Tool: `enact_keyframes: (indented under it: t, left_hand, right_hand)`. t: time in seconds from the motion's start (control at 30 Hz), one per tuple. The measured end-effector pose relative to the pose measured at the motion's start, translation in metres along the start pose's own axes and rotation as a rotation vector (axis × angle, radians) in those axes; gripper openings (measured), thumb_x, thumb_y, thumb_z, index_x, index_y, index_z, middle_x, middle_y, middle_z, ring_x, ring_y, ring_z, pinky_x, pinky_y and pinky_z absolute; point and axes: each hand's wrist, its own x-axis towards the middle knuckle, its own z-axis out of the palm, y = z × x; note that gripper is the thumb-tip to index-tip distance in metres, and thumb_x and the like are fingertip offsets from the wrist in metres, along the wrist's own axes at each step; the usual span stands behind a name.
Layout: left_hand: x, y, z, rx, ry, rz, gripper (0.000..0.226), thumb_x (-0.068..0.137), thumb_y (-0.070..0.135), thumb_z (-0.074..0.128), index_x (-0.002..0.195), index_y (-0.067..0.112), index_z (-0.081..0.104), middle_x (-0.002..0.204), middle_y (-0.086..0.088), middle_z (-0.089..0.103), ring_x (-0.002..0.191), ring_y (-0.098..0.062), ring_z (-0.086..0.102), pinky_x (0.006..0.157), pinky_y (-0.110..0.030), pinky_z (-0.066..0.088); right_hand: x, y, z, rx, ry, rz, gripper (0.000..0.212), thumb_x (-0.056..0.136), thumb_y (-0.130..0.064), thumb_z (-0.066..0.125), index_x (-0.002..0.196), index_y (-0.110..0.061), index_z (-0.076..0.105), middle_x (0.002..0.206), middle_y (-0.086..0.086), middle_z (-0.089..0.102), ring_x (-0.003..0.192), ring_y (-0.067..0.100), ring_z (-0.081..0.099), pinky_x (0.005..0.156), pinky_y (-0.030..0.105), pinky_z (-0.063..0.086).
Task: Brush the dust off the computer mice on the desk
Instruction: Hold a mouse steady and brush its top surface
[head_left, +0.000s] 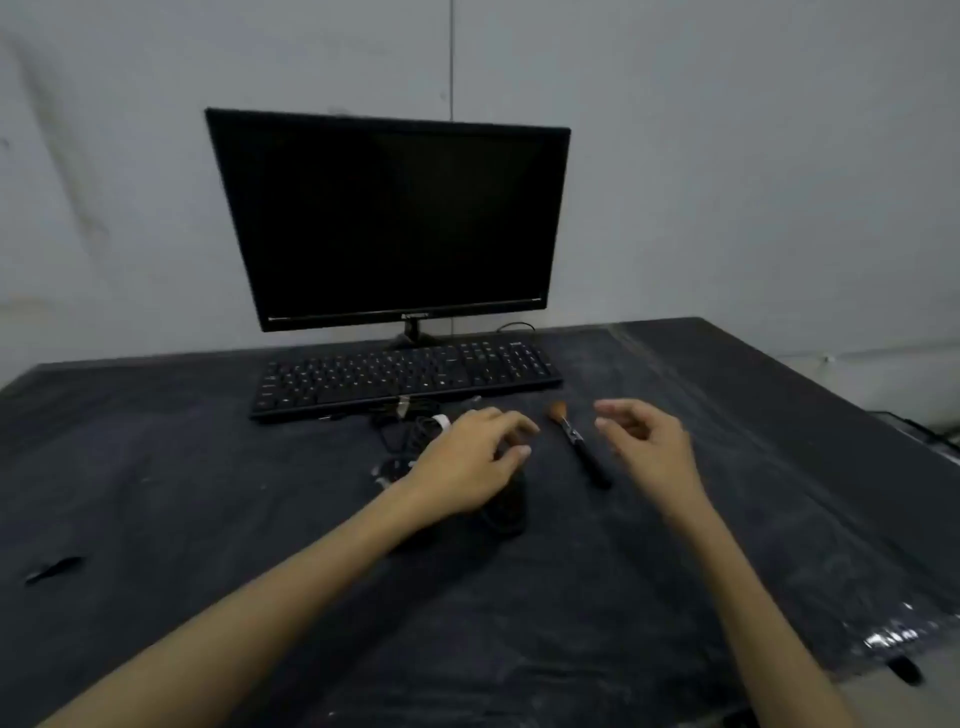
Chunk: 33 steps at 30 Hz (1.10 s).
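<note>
On desk (208, 467), L hand (467, 462) grips mouse (506, 506); R hand (649, 447) loosely curled by brush (579, 441).

Mouse (506, 512): black, mostly hidden under a hand, flat on the desk, centre of view.
Brush (577, 441): black handle, tan bristles pointing to 11 o'clock, lying at the mouse's 1 o'clock.

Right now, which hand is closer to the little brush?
The right hand. It hovers just right of the brush, fingers loosely curled, not touching it. The left hand is left of the brush, resting over a dark mouse.
</note>
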Motion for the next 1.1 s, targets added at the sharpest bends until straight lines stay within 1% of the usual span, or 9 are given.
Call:
enact_keyframes:
  t: [0.07, 0.17, 0.3, 0.47, 0.57, 0.7, 0.8, 0.93, 1.1]
  left_hand:
    - [0.021, 0.0, 0.011, 0.038, -0.05, 0.003, 0.027, 0.096, 0.031, 0.051, 0.121, 0.025, 0.058, 0.108, 0.006, 0.059, 0.09, -0.008, 0.048, 0.082, -0.023, 0.039]
    - [0.063, -0.011, 0.027, 0.019, -0.057, -0.029, 0.022, 0.093, 0.027, 0.056, 0.113, 0.023, 0.065, 0.107, 0.001, 0.06, 0.09, -0.011, 0.052, 0.082, -0.023, 0.038]
    - [0.12, -0.034, 0.045, 0.063, -0.06, -0.059, 0.021, 0.092, 0.019, 0.057, 0.109, 0.02, 0.068, 0.108, -0.005, 0.059, 0.1, -0.021, 0.056, 0.09, -0.027, 0.038]
    - [0.158, -0.053, 0.054, 0.11, -0.175, -0.031, 0.021, 0.091, 0.027, 0.058, 0.108, 0.029, 0.069, 0.112, -0.004, 0.061, 0.111, -0.026, 0.052, 0.1, -0.046, 0.04]
    - [0.156, -0.04, 0.045, 0.087, -0.303, -0.003, 0.024, 0.092, 0.046, 0.053, 0.113, 0.04, 0.064, 0.124, 0.009, 0.057, 0.122, -0.021, 0.036, 0.105, -0.045, 0.027]
    - [0.128, -0.026, 0.019, 0.045, -0.422, 0.056, 0.023, 0.087, 0.056, 0.054, 0.106, 0.048, 0.063, 0.119, 0.022, 0.058, 0.126, -0.012, 0.026, 0.101, -0.042, 0.014]
    - [0.101, -0.02, -0.004, 0.05, -0.326, 0.093, 0.026, 0.083, 0.048, 0.064, 0.106, 0.038, 0.066, 0.116, 0.018, 0.06, 0.124, -0.011, 0.03, 0.099, -0.039, 0.017]
    - [0.059, -0.013, -0.029, -0.022, -0.126, 0.069, 0.028, 0.08, 0.045, 0.067, 0.104, 0.03, 0.07, 0.117, 0.019, 0.059, 0.121, -0.009, 0.032, 0.099, -0.035, 0.019]
    - [0.005, -0.018, -0.036, -0.01, 0.028, -0.014, 0.036, 0.073, 0.06, 0.065, 0.098, 0.034, 0.072, 0.12, 0.028, 0.051, 0.122, -0.008, 0.031, 0.101, -0.039, 0.023]
  right_hand:
    - [0.007, 0.015, -0.002, -0.126, -0.003, 0.107, 0.016, 0.083, -0.02, 0.067, 0.099, -0.02, 0.07, 0.085, 0.0, 0.068, 0.085, 0.018, 0.065, 0.083, 0.037, 0.053]
    - [0.015, 0.035, 0.003, -0.249, -0.044, 0.221, 0.031, 0.077, -0.036, 0.073, 0.103, -0.019, 0.069, 0.089, -0.003, 0.065, 0.086, 0.016, 0.063, 0.08, 0.031, 0.049]
    - [0.022, 0.043, 0.014, -0.432, -0.1, 0.196, 0.042, 0.07, -0.05, 0.075, 0.101, -0.022, 0.067, 0.093, -0.006, 0.06, 0.09, 0.015, 0.059, 0.076, 0.031, 0.047]
    - [0.021, 0.042, 0.02, -0.503, -0.053, 0.13, 0.019, 0.078, -0.032, 0.069, 0.093, -0.02, 0.069, 0.095, -0.004, 0.061, 0.089, 0.018, 0.059, 0.072, 0.031, 0.045]
    - [0.024, 0.041, 0.013, -0.382, -0.011, 0.138, 0.01, 0.075, -0.028, 0.069, 0.082, -0.021, 0.069, 0.088, -0.004, 0.064, 0.08, 0.015, 0.061, 0.068, 0.029, 0.044]
    - [0.027, 0.023, -0.004, -0.063, -0.032, 0.17, 0.007, 0.075, -0.022, 0.074, 0.08, -0.018, 0.075, 0.074, -0.002, 0.07, 0.069, 0.009, 0.063, 0.067, 0.024, 0.048]
    - [0.026, -0.001, -0.011, 0.2, -0.082, 0.167, 0.002, 0.078, -0.017, 0.073, 0.077, -0.016, 0.075, 0.064, -0.002, 0.063, 0.059, 0.006, 0.052, 0.054, 0.015, 0.04]
    - [0.015, -0.031, 0.0, 0.55, -0.113, 0.229, 0.005, 0.08, -0.017, 0.072, 0.078, -0.013, 0.069, 0.058, -0.006, 0.059, 0.051, 0.003, 0.049, 0.044, 0.013, 0.035]
    - [-0.014, -0.045, 0.041, 0.61, -0.277, 0.218, 0.012, 0.084, -0.016, 0.067, 0.092, -0.007, 0.07, 0.06, -0.004, 0.06, 0.049, 0.002, 0.049, 0.041, 0.013, 0.035]
